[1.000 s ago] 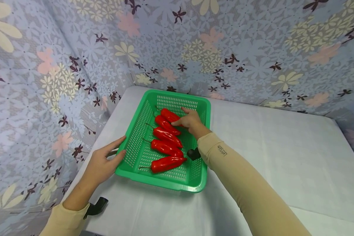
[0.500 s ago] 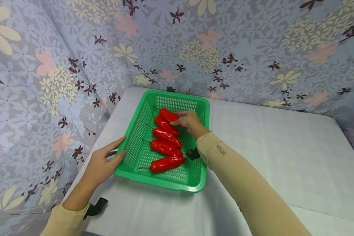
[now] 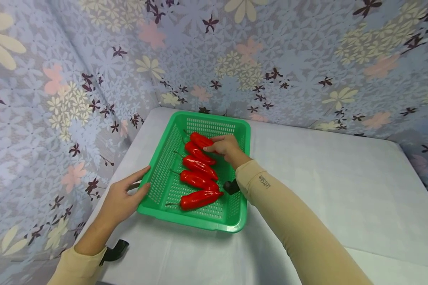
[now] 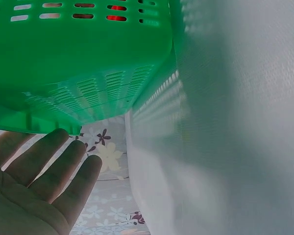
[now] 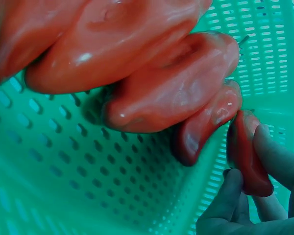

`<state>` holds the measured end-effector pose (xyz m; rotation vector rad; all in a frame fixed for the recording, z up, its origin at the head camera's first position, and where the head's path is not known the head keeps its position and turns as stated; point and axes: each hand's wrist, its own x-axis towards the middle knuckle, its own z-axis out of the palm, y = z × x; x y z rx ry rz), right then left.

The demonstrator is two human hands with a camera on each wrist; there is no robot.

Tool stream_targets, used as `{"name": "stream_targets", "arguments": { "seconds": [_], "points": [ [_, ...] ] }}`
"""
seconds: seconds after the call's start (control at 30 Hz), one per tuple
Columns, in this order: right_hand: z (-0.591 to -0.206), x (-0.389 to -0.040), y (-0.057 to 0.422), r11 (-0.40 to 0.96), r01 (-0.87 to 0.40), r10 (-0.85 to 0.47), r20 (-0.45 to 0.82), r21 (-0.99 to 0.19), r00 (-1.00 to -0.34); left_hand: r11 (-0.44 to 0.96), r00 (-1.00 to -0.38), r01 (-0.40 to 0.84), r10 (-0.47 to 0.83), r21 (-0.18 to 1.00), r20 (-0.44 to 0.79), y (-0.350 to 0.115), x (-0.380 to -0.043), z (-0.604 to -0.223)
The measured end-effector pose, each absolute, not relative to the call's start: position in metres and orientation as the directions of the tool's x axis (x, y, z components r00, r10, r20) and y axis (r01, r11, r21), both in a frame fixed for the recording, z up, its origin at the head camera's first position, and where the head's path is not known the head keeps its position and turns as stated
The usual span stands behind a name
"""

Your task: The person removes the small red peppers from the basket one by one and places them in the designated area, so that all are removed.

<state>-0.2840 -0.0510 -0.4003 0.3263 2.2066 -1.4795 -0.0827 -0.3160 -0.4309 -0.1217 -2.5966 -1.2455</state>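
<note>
A green plastic basket (image 3: pixel 199 226) with slotted walls stands on the white-covered table. Several long red peppers lie side by side in it, stems mostly toward the left. My right hand (image 3: pixel 226 149) pinches the farthest red pepper (image 3: pixel 201 140) near its tip, thumb on one side and fingers on the other; the right wrist view shows this red pepper (image 5: pixel 247 156) between them. At the basket's left rim, my left hand (image 3: pixel 123 198) touches the edge with fingers fairly straight. In the left wrist view its fingers (image 4: pixel 71 169) are extended under the rim.
Floral fabric (image 3: pixel 289 59) covers the walls behind and to the left of the table. White cloth (image 3: pixel 328 178) spreads to the right of the basket. Dark wrist cameras sit at both cuffs, the right one (image 3: pixel 231 187) inside the basket.
My right hand's raised index finger has come down, and the hand has closed on the farthest pepper. The left hand and basket stay put; the head view shifts slightly.
</note>
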Motion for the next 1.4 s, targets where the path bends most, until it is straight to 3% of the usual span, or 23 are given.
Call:
{"name": "stream_targets", "arguments": {
  "seconds": [0.4, 0.77, 1.4],
  "points": [
    [-0.380, -0.277, -0.045, 0.291, 0.437, -0.091, -0.479, -0.851, -0.873, 0.646, -0.962, 0.187, -0.033, 0.740, 0.272, -0.313, -0.081, -0.429],
    [-0.356, -0.271, -0.037, 0.170, 0.333, -0.093, -0.351, -0.928, -0.932, 0.654, -0.965, 0.176, -0.033, 0.736, 0.260, -0.311, -0.080, -0.427],
    [-0.329, -0.262, -0.021, 0.078, 0.172, 0.030, -0.170, -0.982, -0.985, 0.657, -0.957, 0.203, -0.025, 0.726, 0.290, -0.311, -0.080, -0.427]
  ]
}}
